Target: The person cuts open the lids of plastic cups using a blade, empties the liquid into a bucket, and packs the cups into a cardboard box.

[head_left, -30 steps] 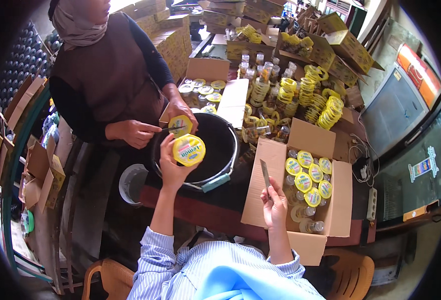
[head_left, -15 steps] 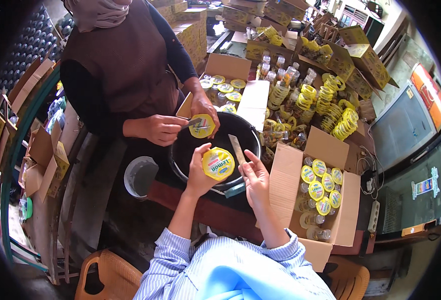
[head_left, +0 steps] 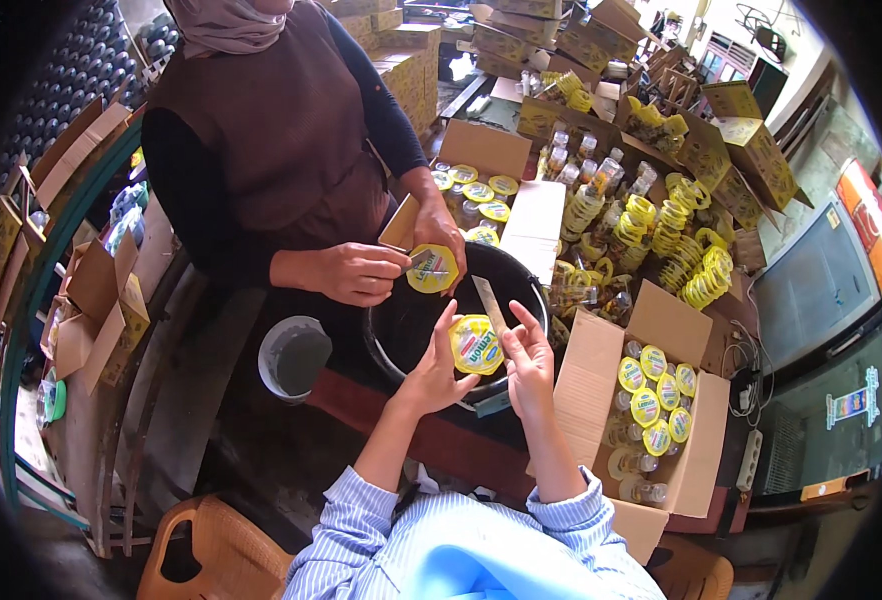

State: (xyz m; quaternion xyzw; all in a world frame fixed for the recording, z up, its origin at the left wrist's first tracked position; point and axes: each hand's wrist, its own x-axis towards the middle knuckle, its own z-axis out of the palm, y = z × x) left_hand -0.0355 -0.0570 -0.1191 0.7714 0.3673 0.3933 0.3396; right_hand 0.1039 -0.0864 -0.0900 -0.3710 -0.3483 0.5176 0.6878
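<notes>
My left hand (head_left: 429, 378) grips a plastic cup by its sides, its yellow, printed foil lid (head_left: 475, 344) turned up toward me. In my right hand (head_left: 530, 368) is a flat, narrow metal blade (head_left: 489, 304), pinched between thumb and fingers and pointing up and away. The right thumb is close to the lid's right edge; whether it touches cannot be made out. Both hands are over the near side of a large black bucket (head_left: 517, 268). Across it, a co-worker's hands (head_left: 363, 275) hold another yellow-lidded cup (head_left: 431, 269) and a similar blade.
An open carton (head_left: 586, 375) with yellow-lidded cups stands at the right. Another carton (head_left: 491, 148) of cups lies beyond the bucket. Stacked cups with yellow rings (head_left: 696, 285) pile up at the far right. A grey pail (head_left: 295, 358) and an orange chair (head_left: 216, 550) are at the left.
The view has shifted, so the scene sits farther right. My hands have come closer together, and the lid has turned, its right edge now near my right thumb. Both hands keep their hold.
</notes>
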